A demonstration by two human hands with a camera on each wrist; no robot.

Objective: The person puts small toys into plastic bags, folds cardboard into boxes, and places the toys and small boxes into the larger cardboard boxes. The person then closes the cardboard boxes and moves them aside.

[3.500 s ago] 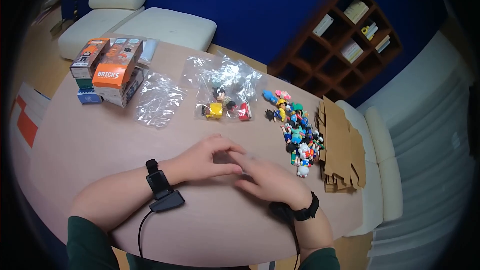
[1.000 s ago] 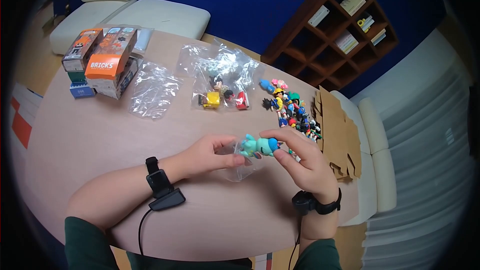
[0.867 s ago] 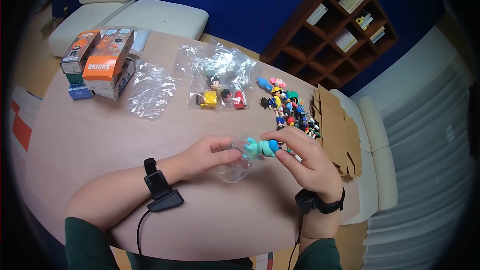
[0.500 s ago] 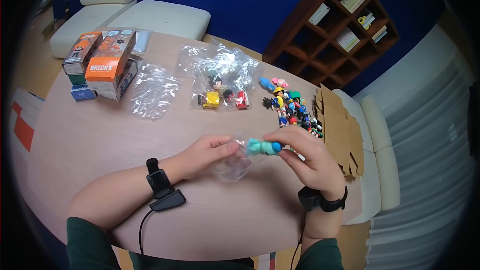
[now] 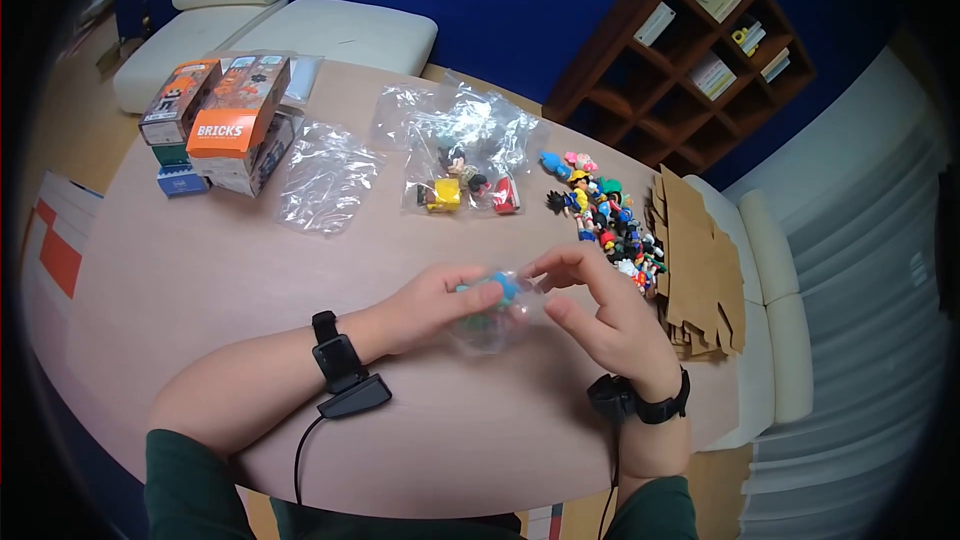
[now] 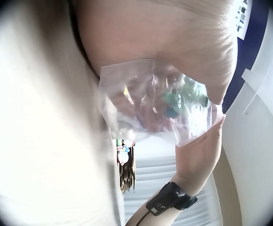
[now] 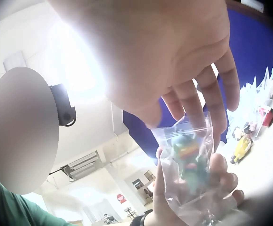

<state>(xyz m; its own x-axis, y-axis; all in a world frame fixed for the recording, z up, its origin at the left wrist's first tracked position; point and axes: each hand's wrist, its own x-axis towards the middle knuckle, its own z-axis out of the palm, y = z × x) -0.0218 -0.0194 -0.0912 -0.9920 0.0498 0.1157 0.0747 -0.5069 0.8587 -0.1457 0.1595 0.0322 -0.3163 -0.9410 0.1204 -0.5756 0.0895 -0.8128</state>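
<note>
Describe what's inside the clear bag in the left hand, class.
The bag holds a green and blue toy; in the head view, the left hand covers part of it.

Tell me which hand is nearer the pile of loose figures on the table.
Right. The right hand is on the near side of the pile of loose figures; the left hand is farther to the left, holding a clear bag.

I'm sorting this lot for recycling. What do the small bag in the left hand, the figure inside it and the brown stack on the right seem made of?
Small bag: glossy plastic film, being see-through, wrinkled and glinting.
Figure: probably moulded plastic, from its rounded coloured form; finish blurred.
Brown stack: matte, likely cardboard, with flat sheets and cut edges.
</note>
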